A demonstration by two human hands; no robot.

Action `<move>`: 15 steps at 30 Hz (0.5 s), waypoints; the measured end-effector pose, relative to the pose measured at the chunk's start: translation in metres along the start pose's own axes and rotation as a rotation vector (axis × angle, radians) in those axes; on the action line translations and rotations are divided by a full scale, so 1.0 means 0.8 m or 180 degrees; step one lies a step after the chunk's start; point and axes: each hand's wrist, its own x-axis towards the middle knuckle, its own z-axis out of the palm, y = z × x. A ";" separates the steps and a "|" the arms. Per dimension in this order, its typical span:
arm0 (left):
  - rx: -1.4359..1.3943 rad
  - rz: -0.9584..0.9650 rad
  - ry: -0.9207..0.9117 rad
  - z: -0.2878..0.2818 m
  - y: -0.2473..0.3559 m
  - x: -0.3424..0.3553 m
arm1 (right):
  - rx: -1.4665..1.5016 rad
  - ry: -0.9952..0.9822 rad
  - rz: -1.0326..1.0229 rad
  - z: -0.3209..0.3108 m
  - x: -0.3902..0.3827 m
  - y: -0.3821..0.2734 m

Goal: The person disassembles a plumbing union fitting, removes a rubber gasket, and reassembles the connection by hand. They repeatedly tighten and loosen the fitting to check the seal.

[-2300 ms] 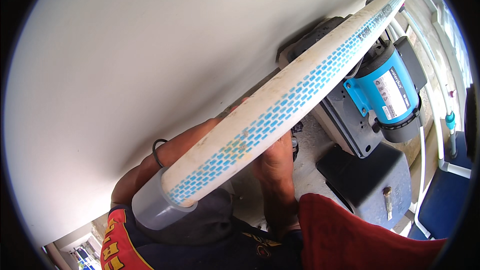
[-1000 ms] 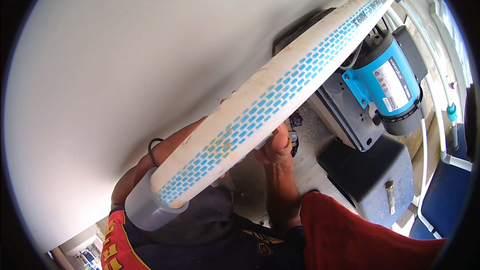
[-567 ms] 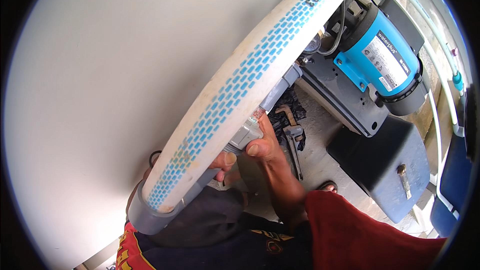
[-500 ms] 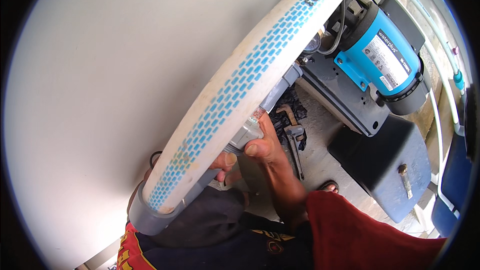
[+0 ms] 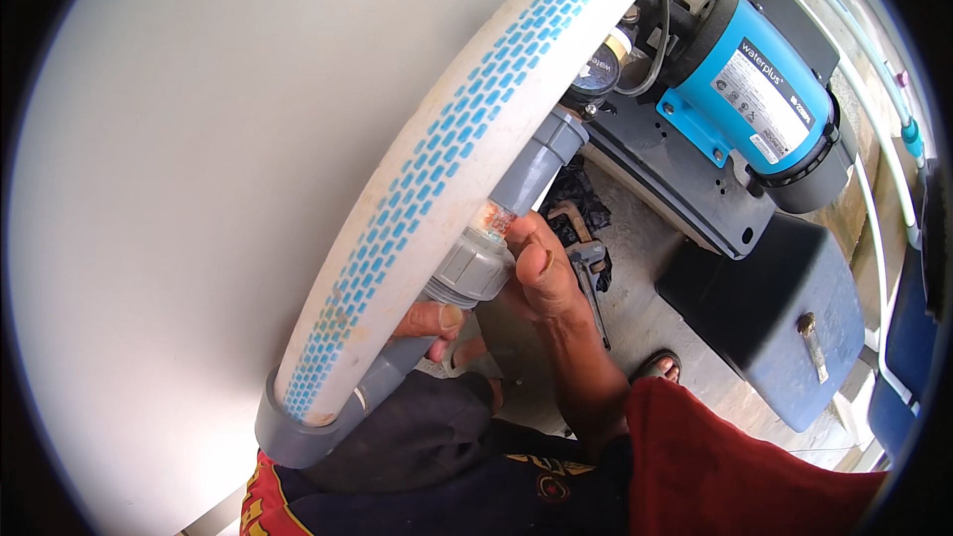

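Observation:
A thick white pipe [image 5: 427,179] with a blue brick-like pattern slants across the view, its lower end in a grey pipe fitting [image 5: 298,437]. Beside it runs a thinner grey pipe [image 5: 397,362] with a ribbed grey union nut [image 5: 472,266]. My left hand [image 5: 433,322] is closed round this pipe just below the nut; most of it is hidden behind the white pipe. My right hand [image 5: 544,273] is at the nut's right side, open, its thumb raised off it. Its fingers are partly hidden behind the fitting. Rusty-red residue marks a short pale length [image 5: 493,221] above the nut.
A blue pump motor [image 5: 759,94] sits on a dark metal base [image 5: 685,179], with a round gauge [image 5: 599,69] beside it. A pipe wrench [image 5: 586,258] lies on the floor near a dark box-shaped container [image 5: 774,318]. A pale wall [image 5: 199,189] stands at left.
My right thumb has lifted off the union nut and the hand has opened. My left hand keeps its hold. The view has shifted slightly, showing more of the nut and gauge.

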 end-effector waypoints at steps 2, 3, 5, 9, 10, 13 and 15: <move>-0.0092 -0.0080 0.0059 0.002 0.000 0.000 | 0.0055 -0.0329 -0.0387 -0.013 0.013 0.013; -0.0168 -0.0136 0.0099 0.004 -0.001 -0.001 | 0.0152 -0.0525 -0.0331 -0.018 0.017 0.017; -0.0180 -0.0103 0.0100 0.004 -0.001 0.000 | 0.0236 -0.0580 -0.0147 -0.023 0.017 0.023; -0.0205 -0.0043 0.0062 0.002 -0.007 0.001 | 0.0183 -0.0402 -0.0177 -0.019 0.011 0.025; -0.0192 -0.0060 0.0054 0.000 -0.008 0.000 | 0.0178 -0.0383 -0.0120 -0.015 0.010 0.025; -0.0111 -0.0045 0.0010 -0.006 -0.011 -0.004 | -0.0026 -0.0266 -0.0188 -0.001 0.006 0.018; -0.0036 0.0024 -0.0025 -0.011 -0.014 -0.006 | -0.0401 0.0102 -0.0193 0.012 0.003 0.015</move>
